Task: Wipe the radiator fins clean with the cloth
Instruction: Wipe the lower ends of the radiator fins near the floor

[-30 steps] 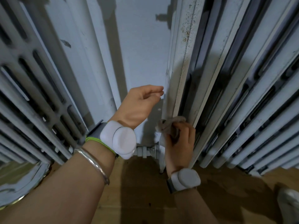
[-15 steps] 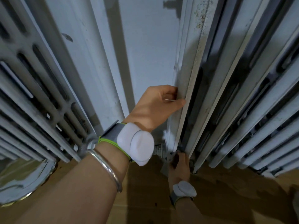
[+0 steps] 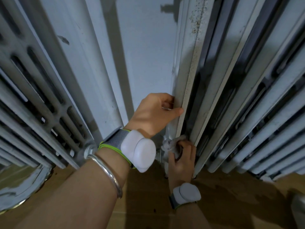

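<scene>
Wooden floor (image 3: pixel 145 204) under the radiator fin (image 3: pixel 189 71). The right hand (image 3: pixel 180 162), grip clamped on the cloth (image 3: pixel 170 143), has risen slightly at the fin's base; the left hand (image 3: pixel 155 113) stays clamped higher up the fin.

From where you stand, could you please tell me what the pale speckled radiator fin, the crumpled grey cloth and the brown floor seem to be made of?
Pale speckled radiator fin: probably painted metal, matte, with rusty-looking specks. Crumpled grey cloth: soft fabric, bunched. Brown floor: apparently wood or laminate, with faint seams.
</scene>
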{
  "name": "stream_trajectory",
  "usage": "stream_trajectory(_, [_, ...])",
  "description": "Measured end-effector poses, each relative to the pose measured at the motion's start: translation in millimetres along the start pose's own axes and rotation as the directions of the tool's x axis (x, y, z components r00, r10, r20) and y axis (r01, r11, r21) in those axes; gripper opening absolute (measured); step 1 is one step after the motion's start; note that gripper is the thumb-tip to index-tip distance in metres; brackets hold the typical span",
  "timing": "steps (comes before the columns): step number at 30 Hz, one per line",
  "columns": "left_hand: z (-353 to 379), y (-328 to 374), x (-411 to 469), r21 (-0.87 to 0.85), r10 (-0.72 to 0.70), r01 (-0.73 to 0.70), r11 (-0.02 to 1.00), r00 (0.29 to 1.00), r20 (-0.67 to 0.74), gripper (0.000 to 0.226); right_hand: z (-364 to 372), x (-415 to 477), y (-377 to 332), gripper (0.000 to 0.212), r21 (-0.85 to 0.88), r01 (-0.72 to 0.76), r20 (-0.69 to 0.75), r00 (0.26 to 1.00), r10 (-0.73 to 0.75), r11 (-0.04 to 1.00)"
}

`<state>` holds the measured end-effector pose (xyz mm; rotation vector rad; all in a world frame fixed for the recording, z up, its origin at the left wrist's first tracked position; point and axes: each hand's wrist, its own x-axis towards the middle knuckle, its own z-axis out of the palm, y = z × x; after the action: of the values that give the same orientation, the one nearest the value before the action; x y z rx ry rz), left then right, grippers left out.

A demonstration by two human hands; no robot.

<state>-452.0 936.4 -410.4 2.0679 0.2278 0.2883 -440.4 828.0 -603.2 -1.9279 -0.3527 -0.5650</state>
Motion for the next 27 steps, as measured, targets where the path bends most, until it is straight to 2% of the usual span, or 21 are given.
stream_trajectory(5, [0.6,2.7,-0.2,0.023,0.005,-0.004,1.0,1.0,-0.011,0.025,4.9,-6.5,7.5,0.034,-0.044,-0.052,0.033,0.998,0.053,0.998])
stream_trajectory(8, [1.2,2.3,0.0,0.021,0.011,-0.01,1.0,1.0,-0.02,0.023,7.3,-11.6,14.7,0.051,-0.084,-0.079,0.104,0.991,0.088,0.993])
stream_trajectory(12, [1.9,2.1,0.5,0.018,0.01,-0.01,1.0,1.0,-0.017,0.022,7.0,-25.3,32.4,0.035,-0.174,-0.217,0.239,0.937,0.255,0.961])
stream_trajectory(14, [2.0,1.9,1.0,0.016,0.013,-0.012,1.0,1.0,-0.016,0.022,1.2,-32.4,40.6,0.034,-0.2,-0.306,0.3,0.885,0.355,0.931])
stream_trajectory(16, [2.3,1.1,1.7,0.02,0.016,-0.016,1.0,1.0,-0.017,0.021,-9.0,-35.8,42.1,0.037,-0.179,-0.319,0.308,0.881,0.361,0.931])
stream_trajectory(20, [5.2,-0.8,2.2,0.044,0.022,-0.021,0.999,1.0,-0.014,0.021,-38.6,-27.6,14.8,0.031,-0.075,-0.268,0.139,0.951,0.276,0.961])
stream_trajectory(22, [6.9,0.0,1.4,0.058,0.018,-0.017,0.998,1.0,-0.022,0.021,-51.3,-17.8,-3.2,0.03,-0.041,-0.149,0.012,0.989,0.15,0.988])
stream_trajectory(24, [8.6,1.4,0.3,0.077,0.018,-0.015,0.997,0.999,-0.042,0.02,-61.0,-3.9,-18.8,0.027,-0.007,-0.001,-0.112,0.994,0.0,1.0])
stream_trajectory(27, [10.2,1.9,0.8,0.11,0.026,-0.02,0.994,0.998,-0.052,0.022,-69.5,21.2,-34.5,0.024,0.033,0.111,-0.237,0.966,-0.1,0.993])
